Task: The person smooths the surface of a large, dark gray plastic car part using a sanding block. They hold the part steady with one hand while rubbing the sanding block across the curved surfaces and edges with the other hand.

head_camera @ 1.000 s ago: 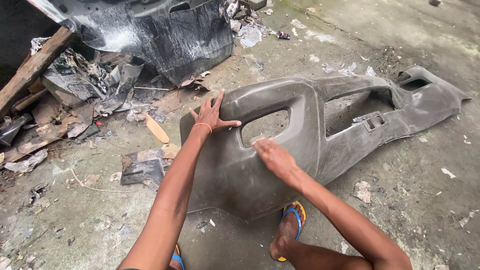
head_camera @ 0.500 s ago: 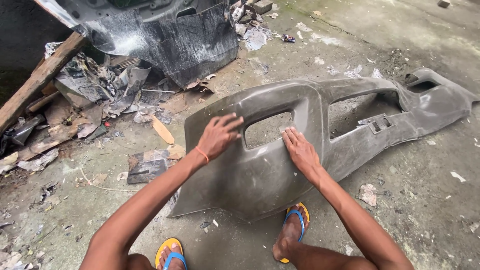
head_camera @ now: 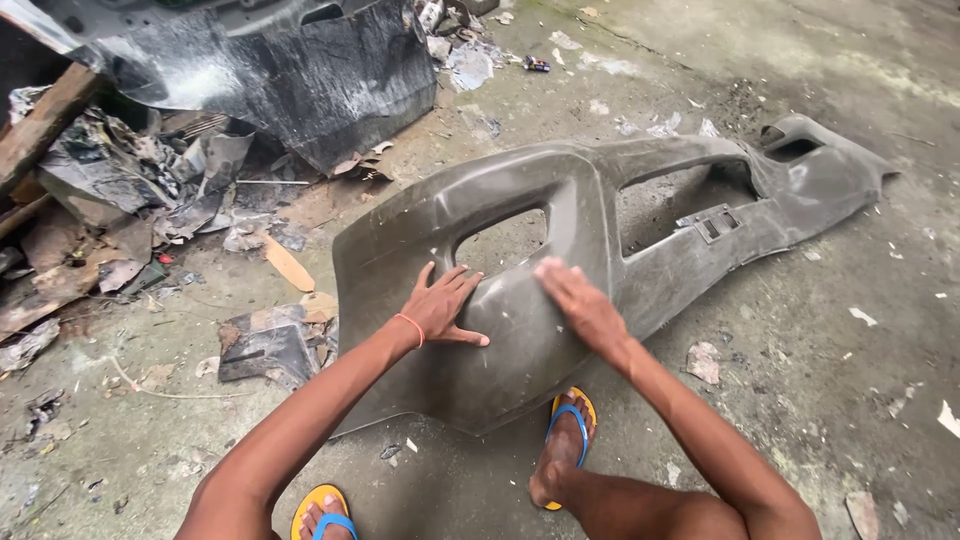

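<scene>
Bumper panel [head_camera: 560,230] grey plastic, matt, scuffed; floor [head_camera: 820,330] rough concrete.

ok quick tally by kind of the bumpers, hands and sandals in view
grey car bumper under the hands: 1
black car bumper at the back: 1
bare hands, left hand and right hand, flat on the grey bumper: 2
yellow and blue flip-flops: 2
total: 6

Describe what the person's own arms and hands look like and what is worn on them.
Both arms are bare, with no sleeves showing. The left hand has a thin orange band around its wrist. The right hand wears nothing: no glove, ring or watch visible.
</scene>
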